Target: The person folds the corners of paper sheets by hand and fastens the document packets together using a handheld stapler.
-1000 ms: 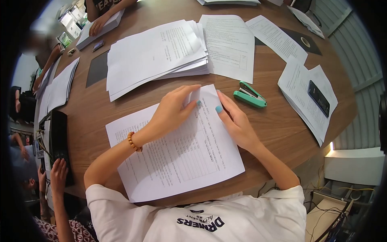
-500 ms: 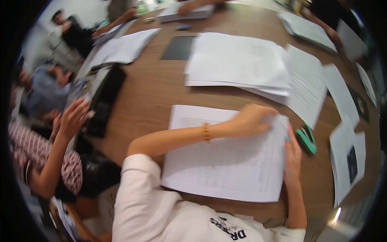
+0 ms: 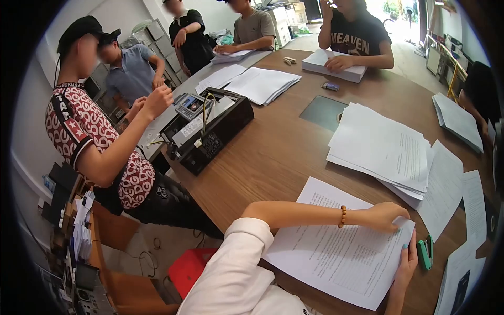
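Observation:
Printed sheets of paper lie in front of me on the wooden table. My left hand, with a beaded bracelet on its wrist, reaches across them and pinches their top right corner, which looks lifted. The fingers of my right hand are closed round the right edge of these sheets, a blue thumbnail showing on top. Just right of that hand rests a green stapler, not touched by either hand.
Beyond the sheets sits a thick paper stack, with loose pages to its right. An opened computer case stands at the table's left edge, where a person in a patterned shirt works. Other people handle papers farther back.
My view has swung left and up, so the table's contents appear farther right. Both hands remain at the sheets' right side. The corner under my left hand now looks raised.

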Motion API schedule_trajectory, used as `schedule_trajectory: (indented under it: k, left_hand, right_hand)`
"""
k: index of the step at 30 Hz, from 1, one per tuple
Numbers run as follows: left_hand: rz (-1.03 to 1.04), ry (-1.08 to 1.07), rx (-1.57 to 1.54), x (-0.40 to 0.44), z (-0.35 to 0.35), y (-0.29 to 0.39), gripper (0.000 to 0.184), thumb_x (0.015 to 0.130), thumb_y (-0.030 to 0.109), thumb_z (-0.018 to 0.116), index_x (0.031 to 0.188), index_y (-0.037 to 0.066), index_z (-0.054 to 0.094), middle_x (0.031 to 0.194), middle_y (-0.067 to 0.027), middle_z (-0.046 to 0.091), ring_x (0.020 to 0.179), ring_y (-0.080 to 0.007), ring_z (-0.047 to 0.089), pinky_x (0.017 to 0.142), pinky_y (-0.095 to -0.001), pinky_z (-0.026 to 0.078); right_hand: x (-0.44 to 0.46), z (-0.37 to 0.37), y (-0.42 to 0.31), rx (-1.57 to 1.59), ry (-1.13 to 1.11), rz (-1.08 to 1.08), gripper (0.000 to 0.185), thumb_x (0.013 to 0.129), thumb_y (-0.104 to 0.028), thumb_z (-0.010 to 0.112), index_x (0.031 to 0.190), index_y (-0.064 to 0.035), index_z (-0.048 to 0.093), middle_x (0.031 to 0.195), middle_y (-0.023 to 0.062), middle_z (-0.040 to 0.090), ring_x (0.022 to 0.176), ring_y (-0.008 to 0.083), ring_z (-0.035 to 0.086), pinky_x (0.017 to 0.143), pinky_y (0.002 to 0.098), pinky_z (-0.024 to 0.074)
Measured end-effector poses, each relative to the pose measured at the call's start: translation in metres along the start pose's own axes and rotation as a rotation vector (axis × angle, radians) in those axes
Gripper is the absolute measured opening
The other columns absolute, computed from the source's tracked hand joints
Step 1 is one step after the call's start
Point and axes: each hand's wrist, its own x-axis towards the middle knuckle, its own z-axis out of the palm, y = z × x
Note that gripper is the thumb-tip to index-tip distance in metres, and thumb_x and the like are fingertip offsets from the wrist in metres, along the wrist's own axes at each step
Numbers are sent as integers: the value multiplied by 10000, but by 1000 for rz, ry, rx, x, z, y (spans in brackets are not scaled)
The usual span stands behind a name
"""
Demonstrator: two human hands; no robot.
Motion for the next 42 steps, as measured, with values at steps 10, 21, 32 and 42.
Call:
schedule_trajectory:
  k: [10, 21, 32, 42]
  left_hand:
    - [149, -42, 80, 9, -2, -16, 442, 729, 160, 651, 1137, 5, 581, 1126, -184, 606, 1043, -320, 576, 909, -381, 441]
    - [458, -289, -89, -245, -73, 108, 390, 877, 180, 552, 1223, 0, 536, 1253, -178, 535, 1169, -319, 503, 986, -400, 361]
    - [-265, -155, -89, -238, 165, -48, 347, 924, 207, 478, 1219, 37, 540, 1186, -143, 569, 1141, -272, 505, 1018, -356, 346]
    - [-365, -12, 174, -150, 210, -35, 363, 923, 206, 477, 1242, 38, 519, 1217, -147, 549, 1158, -275, 494, 1017, -354, 349]
  right_hand:
    - [-1, 2, -15, -125, -31, 12, 506, 914, -41, 421, 1396, 41, 289, 1429, 146, 349, 1272, 196, 384, 1045, 284, 287]
    - [-203, -75, -67, -73, -864, -200, 379, 907, -206, 520, 1165, 68, 568, 1227, 253, 531, 1143, 361, 524, 979, 393, 386]
    - [-181, -38, 206, -1023, 284, 195, 380, 933, -235, 506, 1222, 11, 525, 1176, 190, 579, 1098, 283, 541, 928, 352, 431]
    - [-166, -94, 220, -1109, 223, 305, 378, 934, -230, 506, 1227, 8, 519, 1175, 192, 579, 1089, 285, 547, 922, 349, 436]
